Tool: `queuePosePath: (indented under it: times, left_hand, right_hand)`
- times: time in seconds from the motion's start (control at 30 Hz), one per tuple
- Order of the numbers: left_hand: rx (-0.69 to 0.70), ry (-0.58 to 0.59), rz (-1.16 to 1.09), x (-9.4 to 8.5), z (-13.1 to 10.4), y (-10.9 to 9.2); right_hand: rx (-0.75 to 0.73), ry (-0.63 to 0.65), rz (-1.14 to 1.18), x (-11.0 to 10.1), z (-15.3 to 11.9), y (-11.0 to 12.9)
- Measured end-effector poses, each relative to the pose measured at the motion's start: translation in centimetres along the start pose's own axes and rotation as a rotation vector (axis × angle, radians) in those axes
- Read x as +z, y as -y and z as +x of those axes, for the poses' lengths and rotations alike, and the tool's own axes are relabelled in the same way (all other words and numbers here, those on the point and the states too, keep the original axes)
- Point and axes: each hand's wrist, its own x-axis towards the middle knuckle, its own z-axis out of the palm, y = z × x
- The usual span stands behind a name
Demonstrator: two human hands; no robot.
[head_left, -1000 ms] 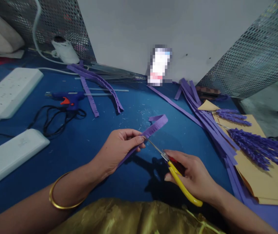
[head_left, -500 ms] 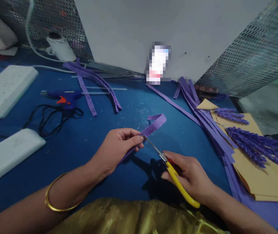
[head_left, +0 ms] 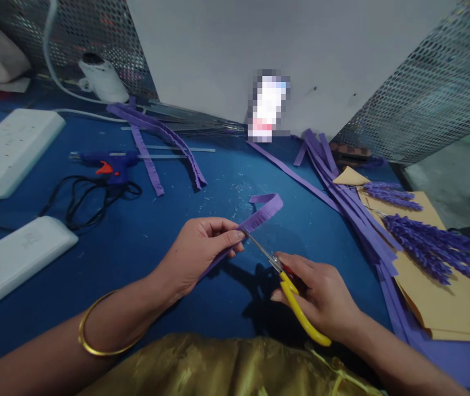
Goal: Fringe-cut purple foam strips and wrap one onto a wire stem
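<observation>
Purple fringed strip [head_left: 266, 213], the piece in work: held above the middle of the blue worktop [head_left: 177, 214], nearer the near edge than the far one. Its upper end bends over in a loop; its lower part runs down behind the left hand [head_left: 208, 247].

Left hand: thumb and fingers closed, strip pinched between them. Right hand [head_left: 326, 291]: fingers curled round the handles of the scissors [head_left: 306, 319], closed on them; the blades point at the strip beside the left thumb. How far apart the tips stand: cannot tell, the thumb is in the way. Part of the handles is hidden by the right hand.

Surroundings, left side: white power strip [head_left: 12, 148] and white case [head_left: 22, 253] at the left edge; blue glue gun [head_left: 115, 162] between them and the middle, black cord [head_left: 82, 203] looped just below it. Two loose purple strips [head_left: 152, 124] cross near the far left, over clear sticks [head_left: 193, 150].

Far edge: pixelated phone [head_left: 267, 107] against the grey panel [head_left: 202, 49].

Right edge: bundle of purple strips [head_left: 342, 201]; purple flowers [head_left: 420, 242] lie on brown paper [head_left: 453, 308] and cover part of it. Small pale scraps [head_left: 239, 190] lie beyond the strip
</observation>
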Motion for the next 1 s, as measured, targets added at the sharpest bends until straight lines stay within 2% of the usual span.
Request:
queuePosePath:
  times: [0.4,0.6,0.8,1.0]
  left_hand:
    - [-0.049,0.007,-0.011,-0.08,-0.02,-0.22]
    - [0.014,0.0,0.063,0.09,-0.12,-0.41]
    - [0.033,-0.015,0.201,0.17,-0.25,-0.44]
    - [0.054,-0.009,0.217,0.15,-0.33,-0.79]
  right_hand:
    - [0.025,0.081,0.183,-0.58,0.15,0.39]
    - [0.058,0.044,0.199,-0.54,0.19,0.18]
    - [0.069,0.077,0.22,-0.64,0.19,0.23]
    - [0.087,0.115,0.284,-0.73,0.08,0.25]
